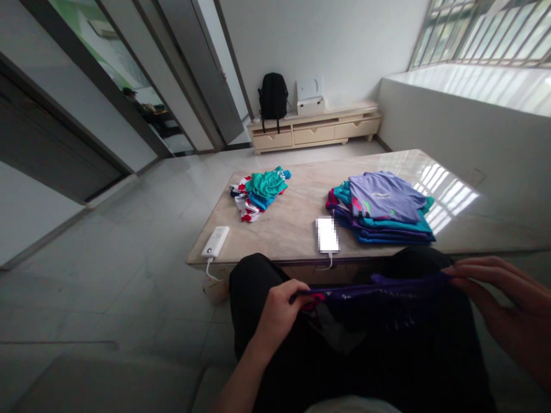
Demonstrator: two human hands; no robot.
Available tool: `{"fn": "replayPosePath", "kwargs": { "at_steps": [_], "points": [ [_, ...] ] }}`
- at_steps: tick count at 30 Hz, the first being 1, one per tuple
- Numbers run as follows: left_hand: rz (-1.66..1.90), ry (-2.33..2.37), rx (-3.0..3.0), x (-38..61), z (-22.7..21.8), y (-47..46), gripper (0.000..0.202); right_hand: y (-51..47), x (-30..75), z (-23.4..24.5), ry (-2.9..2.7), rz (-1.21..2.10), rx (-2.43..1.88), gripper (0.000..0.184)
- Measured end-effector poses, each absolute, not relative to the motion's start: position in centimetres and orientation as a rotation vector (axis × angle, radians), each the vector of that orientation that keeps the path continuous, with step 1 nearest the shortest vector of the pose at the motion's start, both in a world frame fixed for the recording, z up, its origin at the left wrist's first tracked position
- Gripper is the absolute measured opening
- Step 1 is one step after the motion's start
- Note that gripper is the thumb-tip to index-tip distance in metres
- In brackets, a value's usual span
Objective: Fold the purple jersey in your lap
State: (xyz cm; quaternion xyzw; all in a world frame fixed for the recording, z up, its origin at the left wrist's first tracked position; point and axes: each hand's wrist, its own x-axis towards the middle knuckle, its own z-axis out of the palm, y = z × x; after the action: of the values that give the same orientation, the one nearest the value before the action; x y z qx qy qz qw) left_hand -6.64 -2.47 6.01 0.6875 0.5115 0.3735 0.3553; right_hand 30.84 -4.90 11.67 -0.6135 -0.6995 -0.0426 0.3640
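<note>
A dark purple shirt (365,293) stretches between my two hands above my lap. My left hand (284,301) pinches its left end, near a pink patch. At the opposite end, my right hand (495,287) grips the fabric between thumb and fingers. The shirt's lower part is dark and hard to make out against my black trousers (252,287). Beyond it on the table (301,183), a stack of folded shirts (387,209) lies to the right, a lavender one on top. A crumpled heap of clothes (260,192) in green, blue, red and white lies at the left.
A white power bank (216,241) with a cable lies at the table's near left corner. A blurred-out white device (327,234), also cabled, lies near the front edge. Against the far wall, a low cabinet (314,135) bears a black backpack (274,96) and a white box (310,103).
</note>
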Motion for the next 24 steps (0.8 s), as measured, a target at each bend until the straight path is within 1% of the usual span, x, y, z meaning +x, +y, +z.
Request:
{"fn": "replayPosePath", "kwargs": {
  "at_steps": [3,6,8,11,14,16,19,22,24],
  "points": [
    [1.009,1.368,1.700,-7.1,6.5,-2.1,0.010,-4.3,31.1,12.0,-1.820,-0.164,-1.588,0.049],
    [1.078,1.381,1.651,-7.4,7.2,-1.6,0.021,-3.7,31.3,12.0,-1.851,-0.044,-1.597,0.055],
    [1.103,1.365,1.628,-7.5,7.7,-1.2,0.025,-3.3,31.5,11.4,-1.876,0.110,-1.613,0.050],
    [1.090,1.302,1.612,-7.6,8.0,-0.4,0.029,-2.8,32.1,9.8,-1.918,0.316,-1.643,0.035],
    [1.034,1.240,1.646,-7.6,8.4,0.6,0.034,-2.0,32.5,8.3,-2.007,0.436,-1.668,0.031],
    [0.998,1.225,1.726,-7.5,8.7,1.6,0.038,-1.4,32.6,8.0,-2.060,0.440,-1.684,0.032],
    [0.966,1.277,1.956,-7.5,9.2,3.0,0.041,-0.9,32.2,8.3,-2.071,0.326,-1.710,0.035],
    [0.904,1.381,2.154,-7.3,9.2,3.7,0.039,-1.1,31.5,9.0,-1.999,0.239,-1.706,0.035],
    [0.851,1.458,2.188,-7.1,8.9,3.6,0.035,-1.4,31.2,9.2,-1.920,0.296,-1.758,0.034]
  ]
}}
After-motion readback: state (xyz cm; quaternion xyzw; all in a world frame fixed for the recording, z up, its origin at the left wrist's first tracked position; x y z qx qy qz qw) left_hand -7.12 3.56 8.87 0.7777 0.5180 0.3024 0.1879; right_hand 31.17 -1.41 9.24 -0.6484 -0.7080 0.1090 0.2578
